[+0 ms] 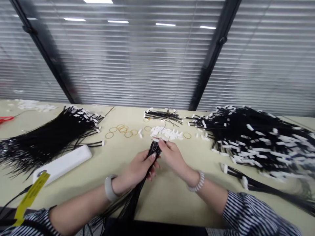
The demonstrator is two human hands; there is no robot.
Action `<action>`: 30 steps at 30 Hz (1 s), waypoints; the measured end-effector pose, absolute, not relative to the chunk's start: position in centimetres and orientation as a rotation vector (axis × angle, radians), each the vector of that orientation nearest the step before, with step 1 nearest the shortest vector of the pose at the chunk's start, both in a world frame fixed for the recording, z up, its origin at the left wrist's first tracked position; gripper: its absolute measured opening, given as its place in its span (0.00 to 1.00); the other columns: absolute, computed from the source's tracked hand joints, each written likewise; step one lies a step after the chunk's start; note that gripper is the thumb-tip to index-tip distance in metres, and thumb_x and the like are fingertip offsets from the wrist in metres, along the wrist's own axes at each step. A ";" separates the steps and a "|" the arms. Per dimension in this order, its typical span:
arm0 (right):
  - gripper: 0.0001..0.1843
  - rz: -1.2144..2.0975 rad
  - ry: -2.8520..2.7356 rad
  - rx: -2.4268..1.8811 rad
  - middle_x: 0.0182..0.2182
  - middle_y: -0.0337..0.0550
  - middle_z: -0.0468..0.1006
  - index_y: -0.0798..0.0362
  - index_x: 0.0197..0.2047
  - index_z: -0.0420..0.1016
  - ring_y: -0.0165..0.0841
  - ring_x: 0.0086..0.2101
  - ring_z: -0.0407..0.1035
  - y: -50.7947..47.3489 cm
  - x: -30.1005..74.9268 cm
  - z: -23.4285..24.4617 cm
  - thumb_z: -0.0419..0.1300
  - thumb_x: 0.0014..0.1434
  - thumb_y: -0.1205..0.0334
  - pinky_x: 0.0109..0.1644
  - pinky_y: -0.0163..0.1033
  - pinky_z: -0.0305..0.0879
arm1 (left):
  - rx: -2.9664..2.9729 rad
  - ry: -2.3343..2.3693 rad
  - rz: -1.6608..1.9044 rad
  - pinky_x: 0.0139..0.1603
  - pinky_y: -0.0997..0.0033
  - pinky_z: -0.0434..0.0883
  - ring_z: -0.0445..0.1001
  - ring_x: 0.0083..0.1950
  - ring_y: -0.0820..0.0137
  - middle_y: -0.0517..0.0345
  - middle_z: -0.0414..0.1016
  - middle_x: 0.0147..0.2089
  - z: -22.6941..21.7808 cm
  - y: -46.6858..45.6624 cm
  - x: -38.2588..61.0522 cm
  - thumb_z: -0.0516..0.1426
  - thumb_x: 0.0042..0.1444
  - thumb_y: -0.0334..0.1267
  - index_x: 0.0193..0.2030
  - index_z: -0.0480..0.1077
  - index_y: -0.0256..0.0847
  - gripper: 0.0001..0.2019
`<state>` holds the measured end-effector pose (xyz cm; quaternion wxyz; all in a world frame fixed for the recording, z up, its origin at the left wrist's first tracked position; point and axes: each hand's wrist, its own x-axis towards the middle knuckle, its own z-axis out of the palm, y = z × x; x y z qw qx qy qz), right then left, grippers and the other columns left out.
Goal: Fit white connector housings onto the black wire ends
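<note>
My left hand (137, 172) grips a bundle of thin black wires (134, 201) around its middle, with the loose ends trailing down towards me. My right hand (172, 157) pinches the top of that bundle, where small white connectors (156, 139) sit on the wire ends. A pile of loose white connectors (164, 132) lies just beyond my fingertips. Several thin tan rubber bands (123, 129) lie further left on the beige table (167, 203).
Large heaps of black wires with white connectors lie to the left (49, 141) and right (253, 137). A smaller bunch (163, 115) lies at the back, another (261, 186) at front right. A white bar (62, 164) carries a yellow tag (31, 196). Red scissor handles (6, 119) show far left.
</note>
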<state>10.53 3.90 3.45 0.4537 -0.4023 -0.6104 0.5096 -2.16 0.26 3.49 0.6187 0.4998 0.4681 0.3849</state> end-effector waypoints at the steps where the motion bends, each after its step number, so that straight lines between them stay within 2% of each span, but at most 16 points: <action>1: 0.26 1.285 -1.443 -0.979 0.20 0.37 0.70 0.56 0.44 0.72 0.29 0.18 0.63 3.8 10.7 3.2 0.47 0.59 0.44 0.26 0.38 0.64 | 1.140 1.075 0.887 0.19 0.78 0.65 0.67 0.21 0.77 0.58 0.71 0.29 3.5 0.3 -2.1 0.51 0.57 0.45 0.38 0.64 0.36 0.13; 3: 0.27 1.292 -1.297 -0.952 0.28 0.40 0.74 0.55 0.49 0.69 0.29 0.26 0.68 3.6 11.4 2.8 0.49 0.58 0.43 0.35 0.38 0.66 | 1.116 1.078 0.894 0.21 0.77 0.68 0.70 0.24 0.75 0.55 0.72 0.31 3.6 0.4 -2.0 0.51 0.57 0.44 0.39 0.65 0.36 0.13; 5: 0.27 1.263 -1.130 -0.921 0.37 0.43 0.75 0.53 0.50 0.68 0.30 0.36 0.69 3.8 12.4 2.9 0.50 0.56 0.41 0.44 0.38 0.65 | 1.085 1.092 0.910 0.23 0.76 0.69 0.71 0.26 0.74 0.54 0.72 0.33 3.7 0.7 -2.0 0.51 0.57 0.43 0.39 0.64 0.35 0.12; 7: 0.27 1.238 -0.968 -0.884 0.40 0.41 0.73 0.49 0.50 0.64 0.29 0.38 0.69 4.3 13.6 3.2 0.47 0.56 0.38 0.45 0.38 0.65 | 1.048 1.121 0.951 0.24 0.75 0.70 0.73 0.28 0.73 0.52 0.72 0.35 3.9 1.1 -2.2 0.50 0.58 0.43 0.38 0.62 0.36 0.11; 9: 0.26 1.241 -0.843 -0.862 0.32 0.36 0.73 0.45 0.49 0.61 0.25 0.30 0.68 5.1 14.9 3.8 0.43 0.57 0.37 0.37 0.35 0.66 | 1.025 1.160 1.018 0.26 0.75 0.71 0.73 0.29 0.73 0.53 0.71 0.35 4.2 1.7 -2.7 0.48 0.59 0.44 0.38 0.59 0.38 0.10; 10: 0.25 1.262 -0.803 -0.864 0.26 0.33 0.70 0.45 0.47 0.61 0.24 0.23 0.64 5.5 15.5 4.1 0.43 0.57 0.36 0.30 0.33 0.64 | 1.028 1.178 1.051 0.26 0.75 0.71 0.72 0.28 0.74 0.56 0.70 0.33 4.4 2.0 -3.0 0.48 0.59 0.44 0.38 0.58 0.39 0.10; 12: 0.24 1.334 -0.777 -0.888 0.17 0.28 0.60 0.48 0.40 0.64 0.21 0.15 0.53 5.9 15.8 4.4 0.47 0.55 0.37 0.20 0.29 0.55 | 1.070 1.202 1.084 0.23 0.77 0.69 0.68 0.23 0.77 0.61 0.68 0.28 4.6 2.5 -3.4 0.49 0.59 0.44 0.36 0.57 0.40 0.10; 14: 0.22 1.420 -0.808 -0.926 0.15 0.27 0.56 0.52 0.33 0.65 0.20 0.13 0.47 5.8 15.1 4.4 0.55 0.50 0.39 0.16 0.28 0.46 | 1.148 1.202 1.046 0.18 0.78 0.65 0.64 0.18 0.78 0.64 0.66 0.23 4.7 2.9 -3.3 0.53 0.55 0.44 0.33 0.59 0.39 0.11; 17: 0.20 1.476 -0.881 -0.985 0.16 0.30 0.61 0.55 0.27 0.66 0.20 0.14 0.51 5.0 13.0 3.6 0.66 0.42 0.49 0.15 0.28 0.44 | 1.257 1.160 0.920 0.14 0.77 0.63 0.63 0.17 0.75 0.62 0.66 0.21 4.6 3.1 -2.1 0.58 0.50 0.43 0.30 0.63 0.37 0.11; 20: 0.19 1.402 -0.871 -1.020 0.15 0.29 0.61 0.55 0.22 0.63 0.20 0.15 0.52 4.7 11.6 2.6 0.69 0.38 0.55 0.15 0.28 0.45 | 1.296 1.122 0.853 0.14 0.76 0.64 0.66 0.18 0.73 0.59 0.69 0.23 4.4 3.0 -0.9 0.58 0.49 0.43 0.31 0.67 0.37 0.10; 24: 0.17 1.315 -0.757 -0.990 0.15 0.28 0.62 0.55 0.23 0.63 0.20 0.15 0.53 5.1 11.6 1.9 0.67 0.41 0.56 0.17 0.28 0.50 | 1.232 1.124 0.902 0.19 0.74 0.69 0.68 0.23 0.72 0.58 0.69 0.27 4.3 3.0 -0.4 0.55 0.53 0.44 0.33 0.68 0.36 0.11; 27: 0.13 1.265 -0.627 -0.905 0.23 0.32 0.69 0.53 0.29 0.63 0.23 0.23 0.64 5.4 12.3 2.4 0.62 0.48 0.56 0.26 0.29 0.61 | 1.115 1.148 1.041 0.24 0.75 0.71 0.69 0.26 0.74 0.59 0.68 0.27 4.2 3.5 -0.7 0.51 0.57 0.41 0.36 0.67 0.36 0.10; 30: 0.09 1.276 -0.523 -0.807 0.29 0.35 0.73 0.51 0.32 0.60 0.26 0.29 0.69 5.8 14.1 4.0 0.55 0.55 0.56 0.34 0.34 0.67 | 0.972 1.140 1.180 0.28 0.73 0.73 0.72 0.28 0.73 0.58 0.68 0.28 4.6 4.6 -2.0 0.49 0.59 0.37 0.37 0.64 0.36 0.07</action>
